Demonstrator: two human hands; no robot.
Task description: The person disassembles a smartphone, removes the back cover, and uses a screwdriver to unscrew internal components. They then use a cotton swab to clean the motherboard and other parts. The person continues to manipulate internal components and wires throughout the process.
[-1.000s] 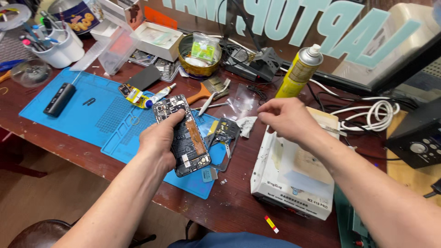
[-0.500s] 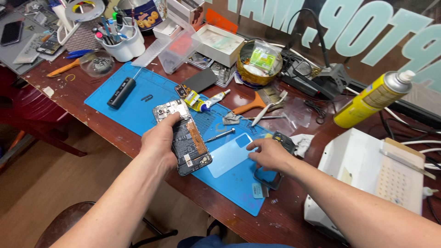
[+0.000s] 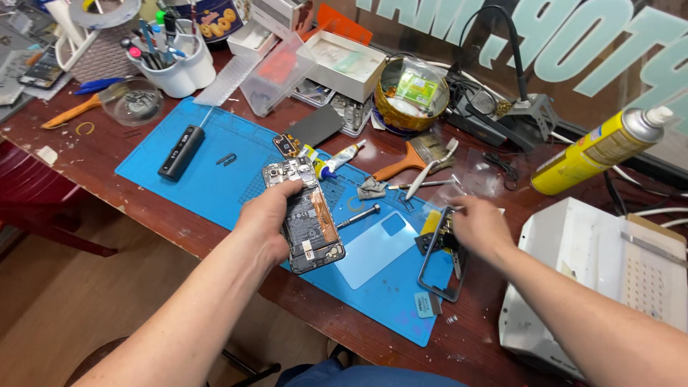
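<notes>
My left hand [image 3: 264, 223] grips an opened phone [image 3: 307, 215] with its back off, battery and circuit board showing, held just above the blue work mat [image 3: 215, 168]. A light blue back cover [image 3: 378, 248] lies flat on the mat to the phone's right. Further right, my right hand [image 3: 481, 223] is blurred. It hovers over a dark phone frame [image 3: 438, 266] and a small heap of yellow and black parts [image 3: 432, 231] at the mat's right edge. Whether its fingers pinch anything is unclear.
A black electric screwdriver [image 3: 182, 152], glue tube [image 3: 342, 157], orange-handled brush [image 3: 405, 164] and tweezers [image 3: 430, 174] lie on or near the mat. A yellow spray can [image 3: 598, 149] and white machine [image 3: 609, 283] stand right. A tool cup [image 3: 178, 66], boxes and gold bowl [image 3: 401, 118] crowd the back.
My right hand came down from near the white machine to the light blue cover on the mat, then moved right to the phone frame. My left hand keeps hold of the phone.
</notes>
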